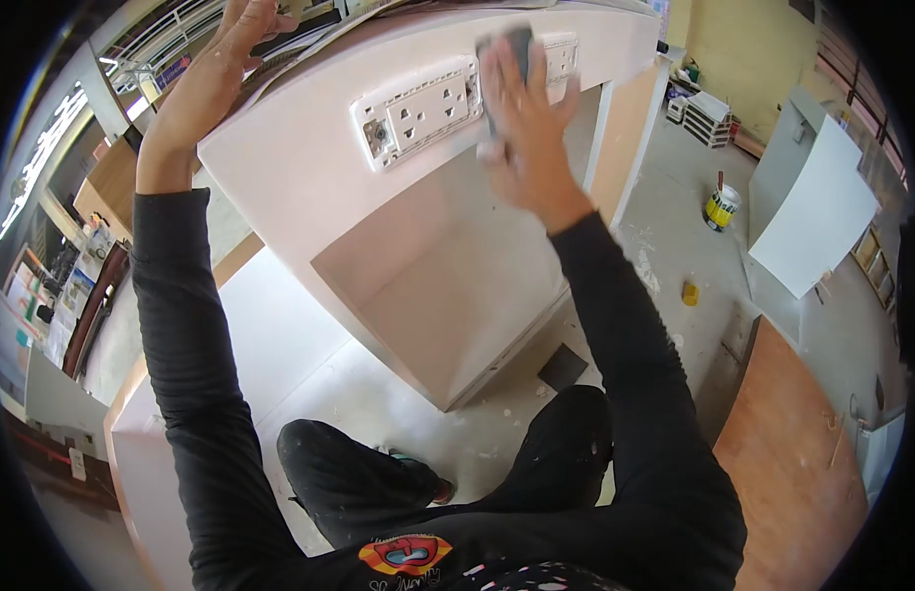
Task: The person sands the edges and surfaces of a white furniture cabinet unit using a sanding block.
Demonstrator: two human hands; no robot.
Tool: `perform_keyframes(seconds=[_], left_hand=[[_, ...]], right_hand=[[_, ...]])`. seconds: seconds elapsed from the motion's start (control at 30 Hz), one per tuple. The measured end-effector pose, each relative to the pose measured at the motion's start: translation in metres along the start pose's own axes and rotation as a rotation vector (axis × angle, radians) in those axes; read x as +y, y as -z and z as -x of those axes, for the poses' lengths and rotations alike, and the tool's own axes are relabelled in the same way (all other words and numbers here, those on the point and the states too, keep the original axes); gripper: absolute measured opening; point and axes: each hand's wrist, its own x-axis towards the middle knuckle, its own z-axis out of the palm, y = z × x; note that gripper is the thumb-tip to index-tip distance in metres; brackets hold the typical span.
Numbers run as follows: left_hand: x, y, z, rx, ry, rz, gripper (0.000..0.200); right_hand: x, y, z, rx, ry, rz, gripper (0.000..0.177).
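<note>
My right hand, slightly blurred, presses a dark grey piece of sandpaper against the pale pink front panel of a cabinet. Its fingers are spread over the sandpaper, between two white electrical outlets. The left outlet shows fully, with its inner frame bare; the right outlet is partly covered by my fingers. My left hand is at the cabinet's upper left edge, fingers stretched out and holding nothing visible. Below the panel is an open compartment.
On the floor lie a dark square sheet near my knee and a yellow cup. A paint can stands farther right, near a bent white panel. A brown wooden board is at lower right. Papers cover the cabinet top.
</note>
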Motion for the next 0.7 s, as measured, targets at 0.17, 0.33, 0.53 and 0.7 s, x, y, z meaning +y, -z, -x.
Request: perform_keyframes(seconds=[0.17, 0.33, 0.53, 0.7], left_hand=[[0.025, -0.013, 0.007, -0.006, 0.032, -0.019, 0.089], [-0.075, 0.039, -0.015, 0.049, 0.256, 0.348, 0.09], [0.055, -0.027, 0.019, 0.069, -0.034, -0.059, 0.088], [0.03, -0.021, 0.008, 0.029, 0.027, 0.026, 0.087]], right_hand=[[-0.002, 0.004, 0.003, -0.031, -0.033, 0.11, 0.086], [-0.006, 0.004, -0.002, 0.026, -0.036, 0.108, 0.086], [-0.016, 0.015, -0.008, -0.046, -0.16, 0.203, 0.085], [-0.02, 0.008, 0.014, -0.024, -0.17, 0.163, 0.081]])
